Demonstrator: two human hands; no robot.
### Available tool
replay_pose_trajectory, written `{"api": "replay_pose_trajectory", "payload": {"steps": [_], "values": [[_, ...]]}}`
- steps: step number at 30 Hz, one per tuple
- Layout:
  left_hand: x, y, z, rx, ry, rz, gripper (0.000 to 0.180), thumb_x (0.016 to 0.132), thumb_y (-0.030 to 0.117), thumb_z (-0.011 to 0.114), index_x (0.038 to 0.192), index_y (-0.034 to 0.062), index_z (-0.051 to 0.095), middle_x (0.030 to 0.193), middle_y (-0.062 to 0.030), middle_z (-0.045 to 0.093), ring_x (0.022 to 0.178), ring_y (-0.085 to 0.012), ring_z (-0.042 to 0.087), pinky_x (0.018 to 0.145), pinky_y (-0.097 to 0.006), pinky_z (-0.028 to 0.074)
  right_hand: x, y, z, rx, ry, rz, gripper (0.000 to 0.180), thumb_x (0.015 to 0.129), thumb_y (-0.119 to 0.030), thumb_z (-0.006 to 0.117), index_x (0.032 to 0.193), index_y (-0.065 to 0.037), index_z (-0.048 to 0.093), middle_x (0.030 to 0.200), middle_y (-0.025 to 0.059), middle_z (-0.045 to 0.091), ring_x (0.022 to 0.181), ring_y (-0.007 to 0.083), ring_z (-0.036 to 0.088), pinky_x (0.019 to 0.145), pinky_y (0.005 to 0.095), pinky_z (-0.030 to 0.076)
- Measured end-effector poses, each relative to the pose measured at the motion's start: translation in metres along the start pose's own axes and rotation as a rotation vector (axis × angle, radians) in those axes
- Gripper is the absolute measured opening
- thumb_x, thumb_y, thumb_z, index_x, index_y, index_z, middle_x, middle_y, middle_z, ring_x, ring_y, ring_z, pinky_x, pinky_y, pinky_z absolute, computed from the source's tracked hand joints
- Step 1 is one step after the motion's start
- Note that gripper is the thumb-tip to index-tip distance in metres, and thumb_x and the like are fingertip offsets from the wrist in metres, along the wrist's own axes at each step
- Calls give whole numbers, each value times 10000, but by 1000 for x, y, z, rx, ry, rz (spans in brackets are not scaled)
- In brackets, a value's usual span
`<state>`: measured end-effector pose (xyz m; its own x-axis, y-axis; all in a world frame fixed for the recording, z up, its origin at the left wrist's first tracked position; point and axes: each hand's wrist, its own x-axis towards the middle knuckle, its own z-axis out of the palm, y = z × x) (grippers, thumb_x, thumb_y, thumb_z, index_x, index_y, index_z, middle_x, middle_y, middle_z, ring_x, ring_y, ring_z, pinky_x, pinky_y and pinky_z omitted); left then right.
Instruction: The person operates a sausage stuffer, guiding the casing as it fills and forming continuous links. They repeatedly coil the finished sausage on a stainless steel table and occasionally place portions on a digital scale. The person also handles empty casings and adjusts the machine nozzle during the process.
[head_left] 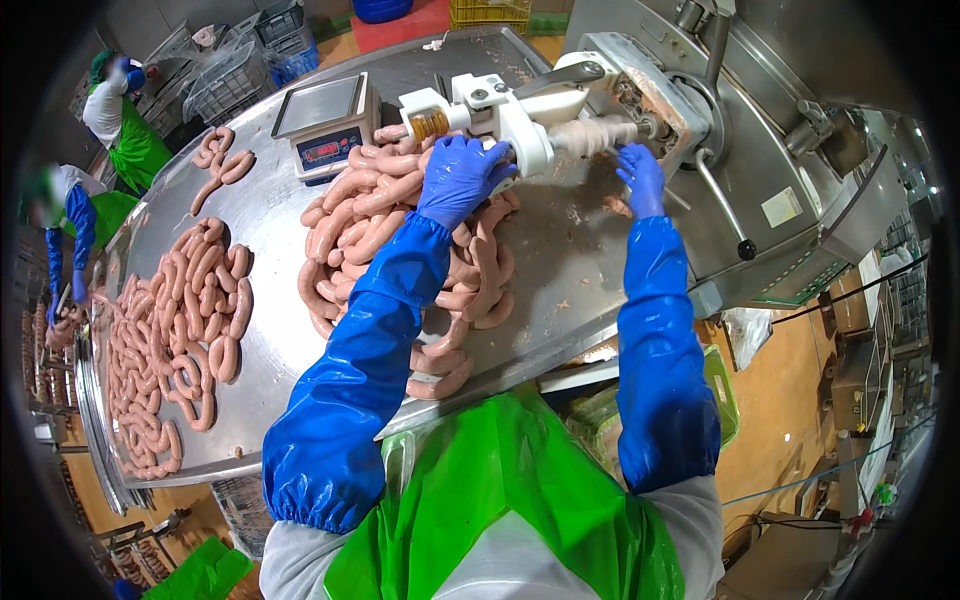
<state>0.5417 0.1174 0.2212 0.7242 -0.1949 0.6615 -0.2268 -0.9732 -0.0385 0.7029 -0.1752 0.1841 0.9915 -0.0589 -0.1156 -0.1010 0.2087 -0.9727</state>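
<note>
My left hand [462, 182], in a blue glove, grips the lower edge of a white plastic fitting [520, 135] on a sausage filling machine; some of its fingers are hidden. Below it on the steel table lies a large heap of linked pink sausages [375, 215]. My right hand [642, 178] is raised beside the filling tube, which carries a gathered pale casing [590, 137]. Its fingers are loosely bent and partly apart, with nothing visible in them. At the fitting's left end, a sausage [390, 133] emerges next to an amber ring [430, 123].
A scale [322, 115] stands behind the heap. More sausages [190, 310] cover the table's left side, with a few links [220, 165] farther back. A black-knobbed lever [728, 210] juts from the machine at right. Two people [140, 140] in green aprons work at far left.
</note>
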Motion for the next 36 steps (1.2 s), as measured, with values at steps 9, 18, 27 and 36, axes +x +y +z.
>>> {"api": "replay_pose_trajectory", "payload": {"steps": [9, 18, 27, 36], "values": [[5, 2, -1, -40, 4, -11, 275, 829, 438, 643, 939, 186, 634, 728, -83, 613, 741, -289, 600, 662, -428, 446, -27, 17, 15, -311, -298, -14, 436, 956, -309, 483, 1347, -122, 531, 1313, 23, 579, 1180, 192, 535, 998, 386, 384], [7, 2, -4, 15, 11, -6, 252, 797, 426, 658, 901, 198, 631, 698, -92, 601, 735, -287, 597, 718, -432, 429, -64, 62, 111, 569, -557, 306, 335, 969, -276, 489, 1252, -109, 555, 1140, 59, 616, 1069, 203, 585, 936, 342, 490], [6, 2, -12, -201, -156, -170, 376, 819, 442, 669, 1091, 187, 618, 821, -162, 641, 831, -344, 615, 824, -443, 450, -66, 61, 124, 592, -319, 223, 315, 988, -315, 480, 1219, -137, 599, 1148, 17, 644, 1017, 151, 618, 869, 306, 498], [-9, -89, -104, -367, -564, -309, 496, 877, 421, 628, 1237, 81, 593, 1062, -207, 673, 970, -355, 659, 830, -397, 505, -64, 57, 109, 444, -368, 247, 329, 1020, -236, 381, 1297, -131, 524, 1242, 36, 579, 1111, 166, 566, 923, 336, 490]]}}
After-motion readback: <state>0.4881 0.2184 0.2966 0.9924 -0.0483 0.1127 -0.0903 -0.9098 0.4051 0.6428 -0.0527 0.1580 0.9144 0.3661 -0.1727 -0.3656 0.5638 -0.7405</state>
